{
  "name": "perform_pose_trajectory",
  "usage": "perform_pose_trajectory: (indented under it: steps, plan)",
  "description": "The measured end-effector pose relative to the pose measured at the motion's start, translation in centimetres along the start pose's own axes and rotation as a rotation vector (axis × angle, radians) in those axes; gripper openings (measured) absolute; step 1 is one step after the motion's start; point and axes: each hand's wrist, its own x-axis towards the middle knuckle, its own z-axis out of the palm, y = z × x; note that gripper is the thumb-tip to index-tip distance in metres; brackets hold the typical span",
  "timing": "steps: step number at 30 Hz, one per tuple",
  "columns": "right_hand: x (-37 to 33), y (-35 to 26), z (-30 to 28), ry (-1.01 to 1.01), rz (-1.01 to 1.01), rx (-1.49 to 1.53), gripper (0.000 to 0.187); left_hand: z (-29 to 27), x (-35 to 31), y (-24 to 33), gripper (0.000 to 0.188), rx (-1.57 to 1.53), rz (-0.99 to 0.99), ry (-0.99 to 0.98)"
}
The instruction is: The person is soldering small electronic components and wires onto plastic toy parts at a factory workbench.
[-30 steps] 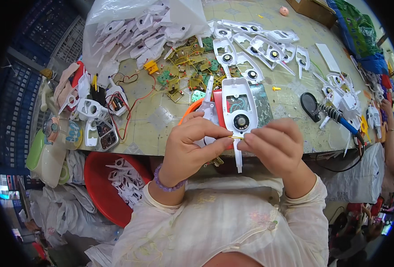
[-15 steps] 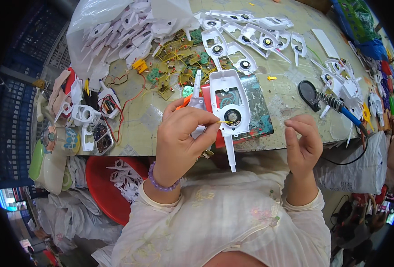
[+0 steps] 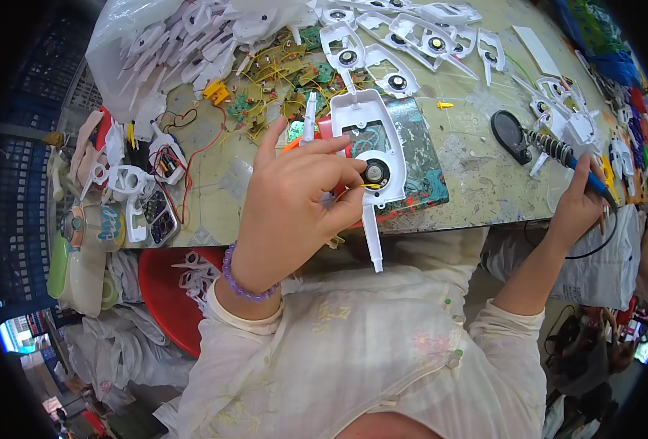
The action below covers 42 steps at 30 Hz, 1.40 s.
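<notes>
A white plastic housing with a round black speaker lies in front of me, its narrow handle pointing toward my body. My left hand is at the speaker's left side, thumb and index finger pinched on a thin yellow wire whose end sits at the speaker's lower edge. Under the housing is a dark, patterned flat block. Off to the right, my right hand grips the blue handle of a soldering iron. The iron's front end is in the coiled spring holder.
Small circuit boards with yellow wires lie behind my left hand. More white housings with speakers are at the back, beside a plastic bag of white parts. A red basin stands below the table's left edge.
My right hand has moved right, from beside the housing to the soldering iron, and closed on its handle. My left hand has brought the yellow wire's end down to the speaker's lower edge.
</notes>
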Motion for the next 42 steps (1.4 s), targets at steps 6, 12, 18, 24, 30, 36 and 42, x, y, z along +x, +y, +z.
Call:
perform_pose_trajectory:
  steps: [6,12,18,24,30,36,42]
  plan:
    - [2.8,0.9,-4.9,0.205,-0.261,-0.192,0.020,-0.3,0.1,-0.3,0.006,0.006,0.016,-0.036]
    - [0.3,-7.2,-8.4,0.448,-0.785,-0.767,0.025,-0.3,0.3,-0.4,0.005,-0.009,0.033,-0.051]
    - [-5.7,-10.9,-1.4,-0.355,-0.361,0.833,0.030,-0.7,0.3,-1.4,0.004,-0.086,0.034,-0.090]
    - [-6.7,-11.3,1.1,-0.433,-0.493,0.831,0.036,-0.7,0.5,-1.5,0.004,-0.159,0.048,-0.108]
    - [-7.0,-11.3,2.4,-0.488,-0.557,0.794,0.037,-0.5,0.5,-1.8,0.005,-0.162,0.079,-0.091]
    - [-7.1,-11.1,2.5,-0.498,-0.566,0.791,0.037,-0.4,0.5,-1.9,0.005,-0.191,0.056,-0.086]
    - [-7.0,-11.4,2.2,-0.430,-0.512,0.759,0.037,-1.1,0.1,-1.5,0.009,-0.140,0.117,-0.001]
